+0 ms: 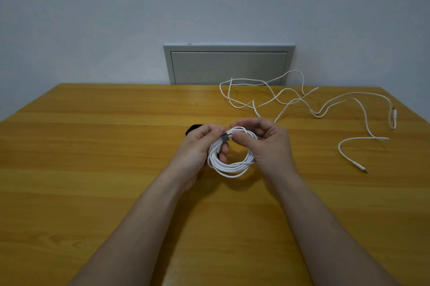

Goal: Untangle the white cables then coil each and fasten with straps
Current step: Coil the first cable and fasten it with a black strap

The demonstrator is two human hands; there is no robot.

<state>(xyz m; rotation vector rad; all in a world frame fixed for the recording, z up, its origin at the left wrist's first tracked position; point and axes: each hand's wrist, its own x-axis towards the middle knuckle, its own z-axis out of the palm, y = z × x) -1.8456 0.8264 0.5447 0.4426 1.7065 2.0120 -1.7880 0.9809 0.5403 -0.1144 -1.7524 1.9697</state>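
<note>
Head view, as I watch from my station: above the wooden table (116, 169), the left hand (197, 148) and right hand (270, 146) hold the coiled white cable (232, 166), fingers (242, 138) clamped on it either side of a grey strap (224, 136) wrapped round its top. A loose white cable (302, 99) sprawls across the table's far right. A black object (194, 128) shows just behind the left hand.
</note>
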